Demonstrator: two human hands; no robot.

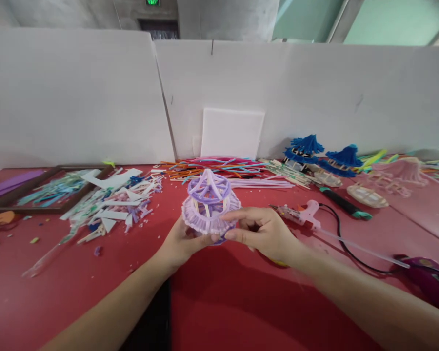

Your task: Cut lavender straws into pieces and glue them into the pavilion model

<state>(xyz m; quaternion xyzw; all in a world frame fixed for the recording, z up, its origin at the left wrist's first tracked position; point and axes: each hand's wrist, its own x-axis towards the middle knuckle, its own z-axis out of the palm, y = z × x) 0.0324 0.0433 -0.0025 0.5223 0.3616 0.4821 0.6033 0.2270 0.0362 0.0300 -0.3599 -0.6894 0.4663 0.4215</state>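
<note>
Purple pavilion model [209, 195]: up over the red table [212, 297] | left hand [181, 243]: clamped on its base | right hand [269, 231]: thumb, forefinger pinching the skirt [204, 220] | danger: hard squeezing could buckle it!

A craft workshop in a grey concrete room [227, 19]
On the flat red tabletop [212, 295] lie a pink plastic glue gun [309, 214] at right, a heap of white and pastel scraps [113, 215] at left, and long multicoloured craft stems [219, 165] at the far side; beyond tall white partition panels [76, 97] glows a green exit sign [152, 2].
</note>
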